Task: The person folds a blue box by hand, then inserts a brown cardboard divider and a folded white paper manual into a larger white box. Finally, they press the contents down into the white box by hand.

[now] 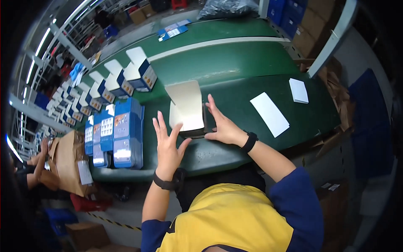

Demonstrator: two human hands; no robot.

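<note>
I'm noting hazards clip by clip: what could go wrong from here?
1. The open box stands between the spread left hand and right hand; a knock might shift it or bend its raised flap.
2. The flat blue cartons are piled near the table's front edge, left of the left hand; a sideways sweep could topple some.
3. The loose white sheets at right might slide if brushed.
</note>
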